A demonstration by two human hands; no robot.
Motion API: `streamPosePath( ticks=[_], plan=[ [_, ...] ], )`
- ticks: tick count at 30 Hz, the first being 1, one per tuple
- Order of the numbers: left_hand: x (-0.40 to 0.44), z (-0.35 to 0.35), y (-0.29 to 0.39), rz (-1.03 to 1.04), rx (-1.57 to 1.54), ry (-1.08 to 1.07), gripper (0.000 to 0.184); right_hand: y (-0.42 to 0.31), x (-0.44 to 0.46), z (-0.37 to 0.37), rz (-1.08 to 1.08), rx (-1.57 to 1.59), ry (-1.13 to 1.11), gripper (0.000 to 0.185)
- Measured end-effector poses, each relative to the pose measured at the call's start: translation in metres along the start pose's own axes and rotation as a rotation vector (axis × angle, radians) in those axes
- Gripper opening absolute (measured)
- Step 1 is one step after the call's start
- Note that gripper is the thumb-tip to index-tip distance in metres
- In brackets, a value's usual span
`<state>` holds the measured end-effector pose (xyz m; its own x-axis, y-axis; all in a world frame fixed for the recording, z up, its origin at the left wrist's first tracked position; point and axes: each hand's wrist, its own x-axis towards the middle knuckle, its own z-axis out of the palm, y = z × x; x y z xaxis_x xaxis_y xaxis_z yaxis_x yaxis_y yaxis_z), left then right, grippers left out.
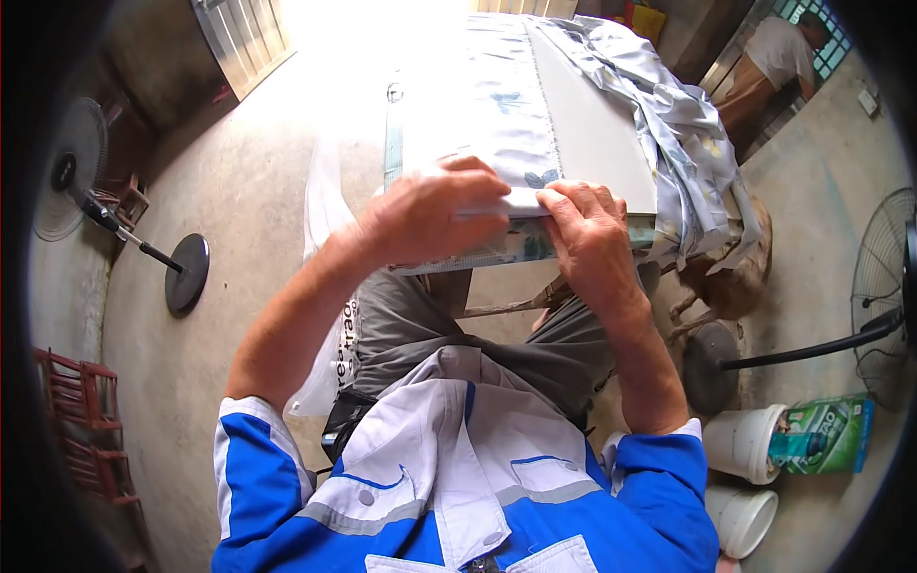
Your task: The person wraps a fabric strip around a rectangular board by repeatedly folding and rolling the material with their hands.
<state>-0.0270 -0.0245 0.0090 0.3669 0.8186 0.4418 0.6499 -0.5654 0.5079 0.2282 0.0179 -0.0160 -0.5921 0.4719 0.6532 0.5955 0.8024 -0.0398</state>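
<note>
White fabric with blue-green leaf prints [506,105] lies on the table in front of me, its far part washed out by glare. A flat grey-white panel [597,105] shows beside the print. At the near edge, the fabric forms a narrow white fold. My left hand [444,210], slightly blurred, has its fingers bent around the left part of this fold. My right hand [587,224] pinches the fold's right end, thumb and fingers pressed together. Bunched printed cloth [669,115] drapes over the table's right side.
One standing fan [72,172] is at the left, another [884,286] at the right. White buckets [740,444] and a green packet [826,435] stand at lower right. A brown animal, apparently a dog [731,282], is beside the table. Another person [778,57] bends at upper right.
</note>
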Motion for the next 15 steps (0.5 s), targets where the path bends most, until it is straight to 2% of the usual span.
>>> streamPosePath(
  ticks=[1, 4, 6, 8, 10, 11, 12, 15],
  plan=[
    [0.004, -0.004, -0.005, -0.057, -0.067, -0.030, 0.026, 0.000, 0.000, 0.001, -0.003, 0.002, 0.004, 0.027],
    [0.034, -0.011, -0.028, 0.056, -0.036, 0.012, 0.029, -0.001, 0.002, 0.002, -0.002, 0.001, -0.006, 0.026],
    [0.059, -0.009, -0.038, -0.019, -0.112, -0.099, 0.037, -0.003, 0.003, 0.002, -0.002, -0.004, 0.000, 0.025],
    [0.081, 0.014, -0.055, 0.000, -0.104, -0.112, 0.043, -0.004, 0.004, 0.000, -0.001, -0.002, -0.005, 0.024],
    [0.094, 0.033, -0.070, 0.108, 0.038, -0.087, 0.049, -0.005, 0.005, -0.002, 0.005, 0.010, -0.011, 0.024],
    [0.097, 0.038, -0.073, 0.117, 0.188, -0.085, 0.057, -0.005, 0.005, -0.003, 0.012, 0.021, -0.031, 0.025],
    [0.097, 0.039, -0.076, 0.072, 0.290, -0.140, 0.068, -0.006, 0.006, -0.004, 0.016, 0.025, -0.046, 0.026],
    [0.095, 0.035, -0.070, -0.077, 0.256, -0.262, 0.078, -0.004, 0.007, -0.004, 0.013, 0.049, -0.059, 0.029]
  ],
)
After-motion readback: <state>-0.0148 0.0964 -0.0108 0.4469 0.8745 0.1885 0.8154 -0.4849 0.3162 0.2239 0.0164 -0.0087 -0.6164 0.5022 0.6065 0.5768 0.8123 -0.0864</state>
